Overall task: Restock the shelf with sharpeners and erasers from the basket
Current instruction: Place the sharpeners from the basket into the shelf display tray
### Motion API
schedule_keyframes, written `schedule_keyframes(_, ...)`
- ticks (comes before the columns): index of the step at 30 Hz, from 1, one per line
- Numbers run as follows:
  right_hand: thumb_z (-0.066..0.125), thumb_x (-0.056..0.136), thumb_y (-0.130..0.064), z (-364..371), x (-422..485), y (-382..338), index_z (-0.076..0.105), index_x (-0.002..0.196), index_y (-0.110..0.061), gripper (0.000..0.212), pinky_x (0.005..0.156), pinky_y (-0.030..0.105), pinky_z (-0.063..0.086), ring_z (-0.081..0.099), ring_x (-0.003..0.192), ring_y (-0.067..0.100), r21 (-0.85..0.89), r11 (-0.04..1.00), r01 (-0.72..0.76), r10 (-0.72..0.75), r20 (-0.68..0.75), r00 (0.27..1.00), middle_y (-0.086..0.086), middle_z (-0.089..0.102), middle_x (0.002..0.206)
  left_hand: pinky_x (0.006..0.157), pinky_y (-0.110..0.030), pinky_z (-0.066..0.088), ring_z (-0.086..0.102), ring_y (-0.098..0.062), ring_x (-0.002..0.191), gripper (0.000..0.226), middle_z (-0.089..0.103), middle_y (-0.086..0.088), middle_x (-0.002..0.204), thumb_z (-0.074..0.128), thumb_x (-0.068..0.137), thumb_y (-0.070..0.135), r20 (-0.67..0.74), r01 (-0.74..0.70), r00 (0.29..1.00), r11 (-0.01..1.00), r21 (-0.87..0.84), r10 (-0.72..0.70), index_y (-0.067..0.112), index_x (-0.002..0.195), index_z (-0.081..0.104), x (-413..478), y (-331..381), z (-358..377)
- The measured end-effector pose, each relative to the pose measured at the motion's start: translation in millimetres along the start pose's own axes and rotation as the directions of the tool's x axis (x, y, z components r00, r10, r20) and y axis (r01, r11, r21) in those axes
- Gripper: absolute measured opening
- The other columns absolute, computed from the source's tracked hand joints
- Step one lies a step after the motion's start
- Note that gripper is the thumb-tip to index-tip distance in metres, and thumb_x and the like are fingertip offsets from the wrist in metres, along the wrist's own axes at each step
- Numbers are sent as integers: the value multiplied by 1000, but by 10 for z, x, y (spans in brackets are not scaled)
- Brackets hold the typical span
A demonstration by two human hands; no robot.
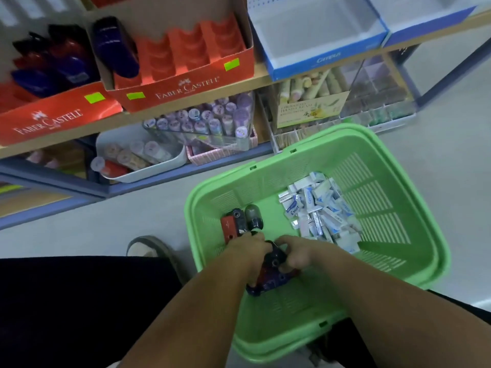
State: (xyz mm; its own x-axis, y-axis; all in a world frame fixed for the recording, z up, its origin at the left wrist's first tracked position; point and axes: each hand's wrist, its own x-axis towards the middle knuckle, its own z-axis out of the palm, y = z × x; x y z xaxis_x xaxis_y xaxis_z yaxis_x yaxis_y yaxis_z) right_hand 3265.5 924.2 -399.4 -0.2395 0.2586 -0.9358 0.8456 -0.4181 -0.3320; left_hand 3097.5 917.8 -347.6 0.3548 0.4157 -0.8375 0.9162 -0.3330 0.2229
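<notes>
Head view, looking down into a green basket (425, 235) at lower right of the frame. Shows both hands inside it, close together near its lower-left part. Left hand (248, 252) with fingers curled over a bundle of sharpeners (268, 280); right hand (296, 254) pinching the same bundle from the other side. Both gripping, neither open. Bundle dark blue and red, low in the basket under the hands, long axis roughly slanted from lower left to upper right; exact count not possible to tell, nor whether resting on the floor of the basket or already lifted. Just above the left hand, a few loose sharpeners (241, 221). To the upper right, near the right hand but apart from it, a pile of erasers (321, 211). Most important for the coming move: red display box (186, 86) on the shelf at upper centre, with empty slots. Lies up and to the left from the grip, well apart, so nearer to the left hand. Probably needs first a lift over the basket rim, then a turn of each piece to fit a slot.
</notes>
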Motion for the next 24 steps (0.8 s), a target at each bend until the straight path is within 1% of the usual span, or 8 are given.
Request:
schedule_keyframes(5, 79, 77, -5, 20, 52, 42, 45, 132, -29, 69, 92, 46, 59, 68, 101, 28, 106, 994, -31, 31, 0, 1000, 10, 61, 121, 95, -48, 50, 44, -29, 119, 79, 47, -6, 127, 90, 71, 35, 14, -14, 1000, 993, 119, 13, 22, 139, 54, 52, 19, 31)
schedule_keyframes(8, 77, 78, -2, 47, 84, 40, 36, 142, -34, 82, 90, 41, 59, 65, 106, 28, 114, 993, -25, 25, 8, 1000, 11, 56, 130, 93, -46, 49, 43, -26, 116, 84, 49, -2, 124, 88, 67, 51, -51, 9, 999, 998, 54, -6, 23, 138, 53, 67, 83, 119)
schedule_keyframes(13, 82, 69, -8, 30, 79, 11, 42, 137, -34, 82, 95, 46, 56, 61, 110, 29, 124, 992, -21, 18, 29, 999, 8, 56, 132, 92, -43, 48, 42, -27, 116, 74, 53, 1, 120, 88, 70, 46, -65, 70, 995, 996, -52, -74, 24, 132, 53, 82, 127, 146)
schedule_keyframes(16, 79, 76, 2, -3, 7, -2, 46, 130, -25, 69, 71, 31, 55, 62, 100, 21, 172, 984, -44, 28, 90, 996, 8, 60, 126, 92, -40, 47, 47, -26, 113, 59, 53, -1, 109, 83, 77, 41, -75, 83, 993, 989, -118, -93, 24, 126, 54, 66, 83, 95)
schedule_keyframes(17, 76, 76, 4, -14, -17, -7, 47, 129, -24, 66, 68, 30, 55, 62, 99, 22, 191, 980, -54, 35, 104, 994, 9, 60, 125, 92, -39, 46, 48, -26, 113, 56, 55, -3, 112, 81, 79, 40, -80, 85, 992, 987, -135, -96, 25, 126, 55, 71, 74, 94)
schedule_keyframes(19, 68, 76, 8, -46, -46, -21, 51, 124, -25, 61, 82, 42, 60, 64, 107, 33, 251, 966, -65, 37, 117, 992, 15, 59, 123, 90, -38, 45, 50, -26, 114, 53, 59, -3, 118, 80, 80, 40, -91, 72, 992, 987, -147, -86, 27, 125, 56, 102, 63, 102)
schedule_keyframes(21, 60, 79, 7, -82, -78, -39, 57, 120, -23, 51, 95, 49, 55, 63, 113, 39, 273, 960, -60, 30, 113, 993, 18, 60, 123, 89, -37, 46, 52, -25, 115, 52, 62, 0, 121, 79, 81, 41, -85, 49, 995, 991, -127, -61, 28, 126, 58, 126, 64, 103)
schedule_keyframes(24, 59, 87, 2, -78, -95, -38, 60, 126, -18, 44, 77, 36, 56, 65, 98, 26, 267, 963, -42, 19, 88, 996, 16, 64, 122, 90, -42, 52, 57, -27, 115, 50, 59, -3, 125, 73, 88, 40, -57, 19, 998, 1000, -10, -19, 25, 134, 58, 141, 88, 84)
